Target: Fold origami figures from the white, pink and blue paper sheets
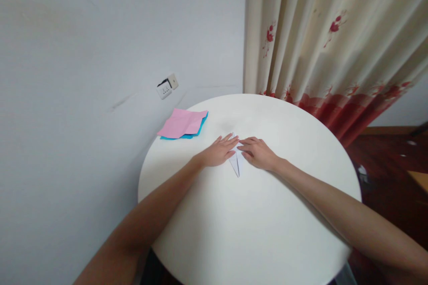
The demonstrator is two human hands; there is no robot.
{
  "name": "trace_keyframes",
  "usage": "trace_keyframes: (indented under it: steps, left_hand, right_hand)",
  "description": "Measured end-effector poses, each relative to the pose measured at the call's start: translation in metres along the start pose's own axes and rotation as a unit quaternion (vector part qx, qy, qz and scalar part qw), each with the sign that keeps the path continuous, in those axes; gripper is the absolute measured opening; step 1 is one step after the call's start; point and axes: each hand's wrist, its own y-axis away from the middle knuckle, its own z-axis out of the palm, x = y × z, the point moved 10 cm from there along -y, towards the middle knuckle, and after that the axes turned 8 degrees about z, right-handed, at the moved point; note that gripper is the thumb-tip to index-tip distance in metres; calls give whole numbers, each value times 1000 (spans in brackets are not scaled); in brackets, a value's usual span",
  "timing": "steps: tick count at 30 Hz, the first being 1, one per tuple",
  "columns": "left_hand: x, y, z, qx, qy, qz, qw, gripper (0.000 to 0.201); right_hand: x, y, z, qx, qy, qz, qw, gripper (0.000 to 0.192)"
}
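Note:
A folded piece of white paper (235, 166) lies flat on the round white table (250, 222), its narrow point toward me and a seam running down its middle. Across its upper left part rests my left hand (219, 150), fingers stretched out and lying flat. My right hand (257, 152) is on the right side of the paper, its fingers extended and the fingertips touching the paper near the seam. Both hands cover much of the paper's upper part.
Pink paper (183, 123) with creases lies on blue paper (202, 127) at the table's far left edge. A white wall with a socket (164, 90) stands to the left. A cream and red curtain (321, 44) hangs behind the table at the right.

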Motion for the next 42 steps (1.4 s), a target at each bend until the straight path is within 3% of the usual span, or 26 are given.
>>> trace_keyframes:
  steps: [11,19,25,29,33,38,42]
  left_hand:
    - [-21,-1,-2,-36,-28,-49,998,61]
    - [-9,9,-5,14,-74,-114,991,59]
    - [3,2,-13,54,-87,-58,993,52]
    - [14,-4,-11,43,-51,11,998,52]
    - [12,-3,-2,14,-38,-1,999,55]
    - [3,1,1,2,-72,-68,995,57]
    - [0,2,0,19,-93,-121,988,55]
  right_hand:
    - [2,-1,4,-4,8,-26,1000,30]
    - [7,-1,-7,27,45,19,998,31]
    - [-7,5,8,-13,43,17,999,44]
    - [-7,9,25,-64,63,15,996,54]
    - [-6,10,29,-91,60,-5,994,55]
    - [8,9,14,-34,92,85,992,55]
    - [-5,12,10,14,100,112,989,54]
